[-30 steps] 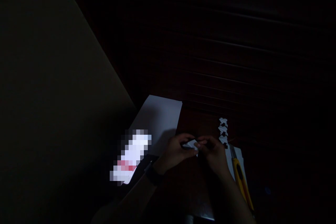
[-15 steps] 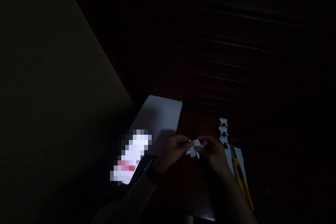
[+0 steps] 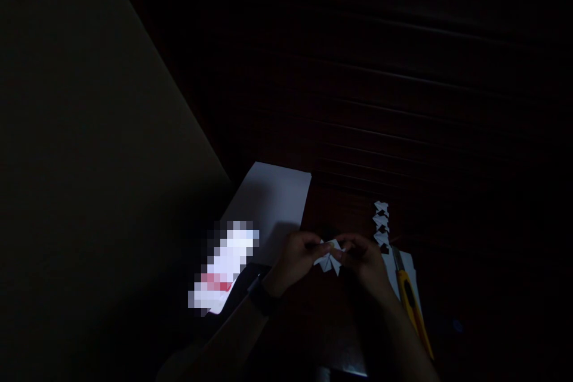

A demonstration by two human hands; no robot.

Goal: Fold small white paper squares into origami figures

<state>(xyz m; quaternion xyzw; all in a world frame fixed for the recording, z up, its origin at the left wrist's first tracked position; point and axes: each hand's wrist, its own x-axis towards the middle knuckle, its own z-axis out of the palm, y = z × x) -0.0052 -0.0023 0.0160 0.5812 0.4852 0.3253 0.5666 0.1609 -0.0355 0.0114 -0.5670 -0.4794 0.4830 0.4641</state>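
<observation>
In very dim light both hands meet over a dark wooden table. My left hand (image 3: 298, 259) and my right hand (image 3: 364, 262) each pinch one side of a small folded white paper piece (image 3: 330, 255) with pointed flaps hanging below. A dark watch or band sits on my left wrist. Just right of my right hand lies a row of small folded white paper pieces (image 3: 381, 224).
A white sheet of paper (image 3: 273, 203) lies behind my left hand, with a blurred white and red item (image 3: 224, 268) at its left. A yellow utility knife (image 3: 412, 304) rests on another white sheet at the right. A pale wall fills the left side.
The folded paper piece has opened out between my fingers, so more of its white pointed flaps show. Both hands stayed in about the same spot.
</observation>
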